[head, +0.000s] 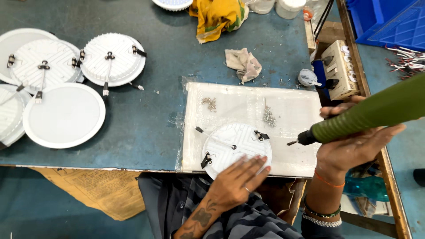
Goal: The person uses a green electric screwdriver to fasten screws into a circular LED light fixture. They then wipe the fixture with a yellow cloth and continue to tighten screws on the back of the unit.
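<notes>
The left hand (239,179) lies flat and open on the round white light panel (234,146), likely light, rigid plastic. The right hand (354,141) is clamped around the green electric screwdriver (376,113); best held by the rim, clear of the spring clips (206,160).

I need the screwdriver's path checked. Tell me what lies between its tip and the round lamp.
Head view: between the screwdriver tip and the round lamp lies only the white sheet, plus the lamp's black spring clip. A screw pile sits above.
</notes>
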